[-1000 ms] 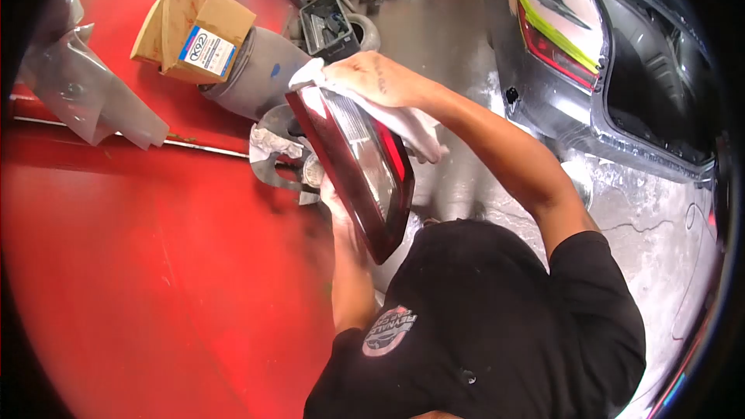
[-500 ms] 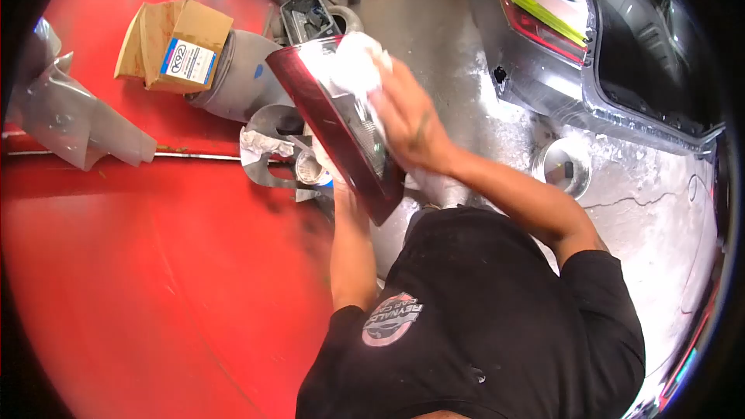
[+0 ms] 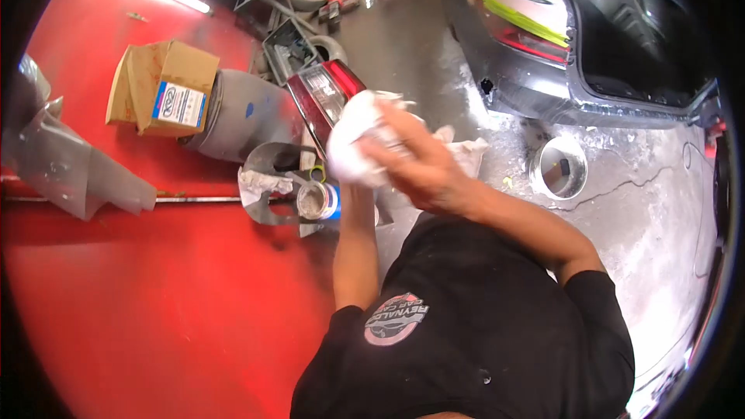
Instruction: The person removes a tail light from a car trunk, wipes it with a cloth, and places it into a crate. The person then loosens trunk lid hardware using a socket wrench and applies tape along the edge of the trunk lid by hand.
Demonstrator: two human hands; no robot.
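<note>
A red-and-clear car tail light is held up in front of me, tilted, its lower end covered. My left hand supports it from below; only the wrist shows, with the fingers hidden behind the light and the cloth. My right hand is closed around a bunched white cloth, which lies over the lower part of the light. Whether the cloth presses on the lens cannot be told. Another pale crumpled piece shows just beyond my right wrist.
At left is a red panel. A cardboard box rests on a grey drum. An open can stands near my left forearm. A metal bucket is on the floor, below a grey car body at right.
My right hand and the cloth have moved down along the light. The tail light has turned, showing more of its clear section. The view has shifted slightly.
</note>
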